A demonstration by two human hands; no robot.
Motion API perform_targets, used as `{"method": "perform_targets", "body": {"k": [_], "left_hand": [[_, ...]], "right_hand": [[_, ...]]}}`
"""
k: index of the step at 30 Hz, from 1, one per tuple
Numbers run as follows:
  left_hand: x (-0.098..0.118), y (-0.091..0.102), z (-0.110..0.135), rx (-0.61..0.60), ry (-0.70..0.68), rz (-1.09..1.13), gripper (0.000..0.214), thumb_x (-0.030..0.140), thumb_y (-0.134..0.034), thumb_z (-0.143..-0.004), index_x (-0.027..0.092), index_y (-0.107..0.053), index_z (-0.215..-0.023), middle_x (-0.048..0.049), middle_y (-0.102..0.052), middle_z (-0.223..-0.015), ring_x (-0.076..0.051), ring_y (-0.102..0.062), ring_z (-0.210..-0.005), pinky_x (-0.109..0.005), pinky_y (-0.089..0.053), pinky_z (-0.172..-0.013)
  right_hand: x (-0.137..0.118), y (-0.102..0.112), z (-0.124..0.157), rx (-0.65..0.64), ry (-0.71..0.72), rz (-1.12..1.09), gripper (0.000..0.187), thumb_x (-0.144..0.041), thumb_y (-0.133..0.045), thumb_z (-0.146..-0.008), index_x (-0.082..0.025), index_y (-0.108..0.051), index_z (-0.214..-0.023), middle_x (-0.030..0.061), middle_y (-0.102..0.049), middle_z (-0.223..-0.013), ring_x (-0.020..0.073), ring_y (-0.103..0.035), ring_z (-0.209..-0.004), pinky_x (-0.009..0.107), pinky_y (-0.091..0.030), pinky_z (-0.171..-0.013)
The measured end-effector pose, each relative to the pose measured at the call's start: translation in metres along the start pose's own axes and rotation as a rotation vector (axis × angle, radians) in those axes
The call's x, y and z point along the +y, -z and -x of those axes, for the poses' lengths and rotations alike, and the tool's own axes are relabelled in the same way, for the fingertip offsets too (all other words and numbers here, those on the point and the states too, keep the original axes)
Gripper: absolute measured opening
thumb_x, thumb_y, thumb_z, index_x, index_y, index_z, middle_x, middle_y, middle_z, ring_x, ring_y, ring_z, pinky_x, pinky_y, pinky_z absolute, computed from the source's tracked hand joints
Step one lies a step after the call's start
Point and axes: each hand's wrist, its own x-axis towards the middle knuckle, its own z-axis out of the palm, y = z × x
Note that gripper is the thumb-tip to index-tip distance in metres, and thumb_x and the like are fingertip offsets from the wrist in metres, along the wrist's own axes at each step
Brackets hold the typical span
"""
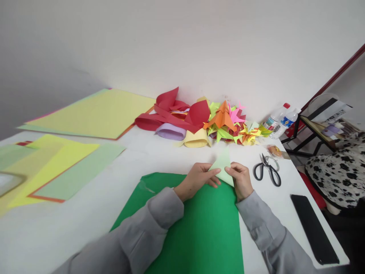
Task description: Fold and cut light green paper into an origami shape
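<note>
A pale green piece of folded paper (221,164), pointed at the top, is held up between my two hands. My left hand (201,178) pinches its left side, with the thumb lying across the front. On the right side, my right hand (238,178) grips the paper between thumb and fingers. Both hands are above the far end of a large green sheet (199,224) on the white table (94,224). Just to the right of my right hand lie black-handled scissors (267,170). The paper's back and some fingertips are hidden.
Folded paper stars (224,118) in several colours and rolled red paper shapes (182,114) stand along the wall. Large yellow sheets (91,114) and loose strips (82,167) lie left. Bottles (282,123), a black flat object (313,228) and a seated person (339,171) are right.
</note>
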Motion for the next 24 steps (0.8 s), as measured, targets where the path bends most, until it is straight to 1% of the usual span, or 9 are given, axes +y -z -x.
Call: {"method": "perform_targets", "body": {"k": [4, 11, 16, 21, 24], "left_hand": [[-0.0006, 0.0012, 0.0002, 0.011, -0.001, -0.022, 0.032, 0.039, -0.075, -0.066, 0.008, -0.068, -0.073, -0.0066, -0.068, -0.053, -0.015, -0.064, -0.048, -0.025, -0.053, -0.050], [0.0007, 0.0017, 0.0011, 0.016, 0.007, -0.022, 0.031, 0.039, -0.075, -0.065, 0.008, -0.068, -0.070, -0.0069, -0.068, -0.051, -0.015, -0.062, -0.045, -0.024, -0.052, -0.048], [0.0013, 0.0019, 0.0012, 0.015, 0.004, -0.044, 0.031, 0.039, -0.075, -0.065, 0.009, -0.068, -0.068, -0.0064, -0.067, -0.050, -0.014, -0.062, -0.044, -0.024, -0.052, -0.047], [0.0005, -0.0012, 0.0020, 0.041, 0.013, -0.012, 0.034, 0.041, -0.078, -0.063, 0.010, -0.065, -0.067, -0.0057, -0.067, -0.049, -0.015, -0.063, -0.045, -0.024, -0.052, -0.048], [-0.0014, -0.0028, 0.0014, 0.020, 0.016, 0.020, 0.035, 0.041, -0.079, -0.062, 0.010, -0.064, -0.069, -0.0046, -0.066, -0.049, -0.016, -0.065, -0.049, -0.024, -0.053, -0.048]], "right_hand": [[0.0010, 0.0000, 0.0016, -0.040, 0.019, 0.035, 0.014, -0.024, -0.081, -0.057, -0.019, -0.068, -0.056, -0.0041, -0.062, -0.057, 0.0104, -0.049, -0.055, 0.026, -0.038, -0.058], [0.0009, 0.0005, 0.0025, -0.047, 0.021, 0.073, 0.014, -0.027, -0.082, -0.059, -0.019, -0.070, -0.059, -0.0027, -0.065, -0.057, 0.0109, -0.050, -0.054, 0.025, -0.038, -0.055], [0.0030, 0.0023, 0.0015, -0.050, 0.021, 0.081, 0.016, -0.029, -0.081, -0.061, -0.019, -0.069, -0.059, -0.0031, -0.063, -0.056, 0.0104, -0.048, -0.053, 0.026, -0.037, -0.055], [0.0052, 0.0024, 0.0009, -0.014, 0.047, 0.059, 0.019, -0.030, -0.082, -0.060, -0.018, -0.067, -0.057, -0.0038, -0.059, -0.055, 0.0101, -0.046, -0.053, 0.026, -0.036, -0.057], [0.0055, 0.0014, 0.0010, 0.003, 0.053, 0.016, 0.020, -0.030, -0.082, -0.060, -0.018, -0.067, -0.057, -0.0040, -0.057, -0.055, 0.0109, -0.045, -0.056, 0.027, -0.037, -0.060]]}}
